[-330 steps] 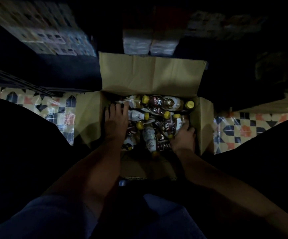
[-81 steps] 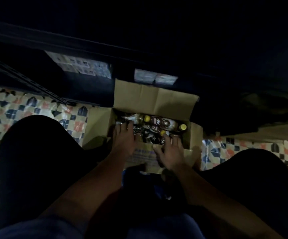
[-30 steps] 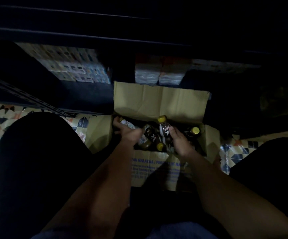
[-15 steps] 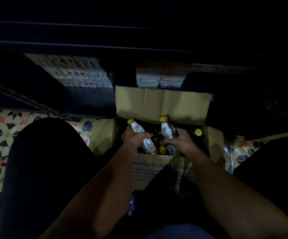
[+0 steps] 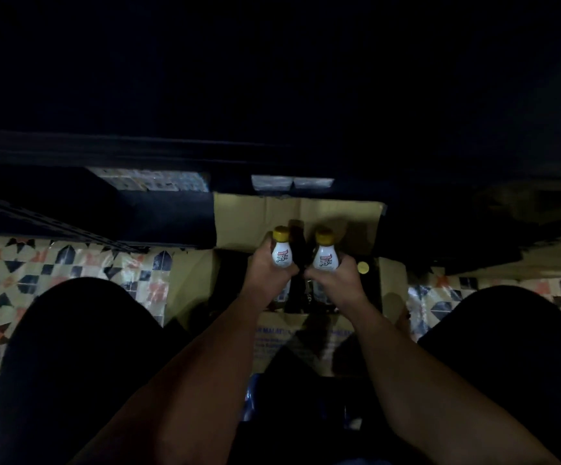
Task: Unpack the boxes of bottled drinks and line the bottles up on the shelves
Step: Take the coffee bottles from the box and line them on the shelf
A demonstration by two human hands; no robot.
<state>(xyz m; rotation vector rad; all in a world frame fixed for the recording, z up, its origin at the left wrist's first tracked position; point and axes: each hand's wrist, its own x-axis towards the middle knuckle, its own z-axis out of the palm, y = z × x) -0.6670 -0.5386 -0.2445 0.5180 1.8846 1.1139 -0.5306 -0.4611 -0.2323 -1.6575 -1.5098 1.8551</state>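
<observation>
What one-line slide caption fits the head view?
Left hand and right hand each grip a yellow-capped bottle upright above the open cardboard box.

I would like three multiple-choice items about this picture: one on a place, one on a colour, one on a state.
1. Where is the cardboard box?
A. on a shelf
B. on the tiled floor
C. on a chair

2. What colour are the caps of the held bottles?
A. yellow
B. blue
C. red

3. How is the left hand?
A. flat and open
B. gripping a bottle
C. out of view

Answers: 1 B, the box stands between patterned tiles; 2 A, both caps look yellow; 3 B, fingers curl round the bottle, as the right hand does round the other bottle.
</observation>
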